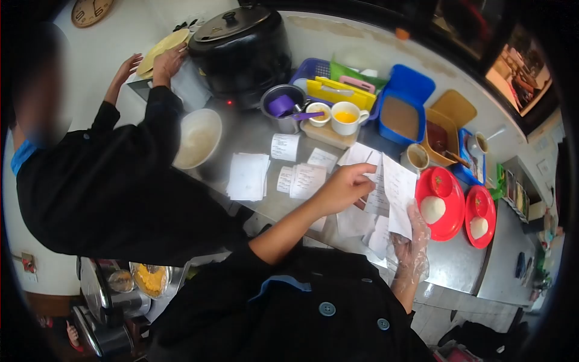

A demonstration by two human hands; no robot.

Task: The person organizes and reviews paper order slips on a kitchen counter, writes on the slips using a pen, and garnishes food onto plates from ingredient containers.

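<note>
My right hand (411, 244), in a clear plastic glove, holds a printed receipt (399, 196) upright above the counter. My left hand (350, 188) is bare and reaches in from the left. Its bent fingers pinch the edge of another receipt (377, 196) beside the first; part of the grip is hidden. Below and behind my hands, more paper slips (354, 222) lie on the metal counter. To the left are a stack of white paper (247, 176) and several printed receipts (308, 181) laid flat.
Two red plates (449, 224) (480, 235) with rice mounds and small red bowls stand at right. Behind are a mug (346, 117), a blue tub (399, 117) and a brown sauce tub (442, 136). A co-worker (120, 187) at left handles a yellow lid near a black cooker (241, 57) and white bowl (199, 139).
</note>
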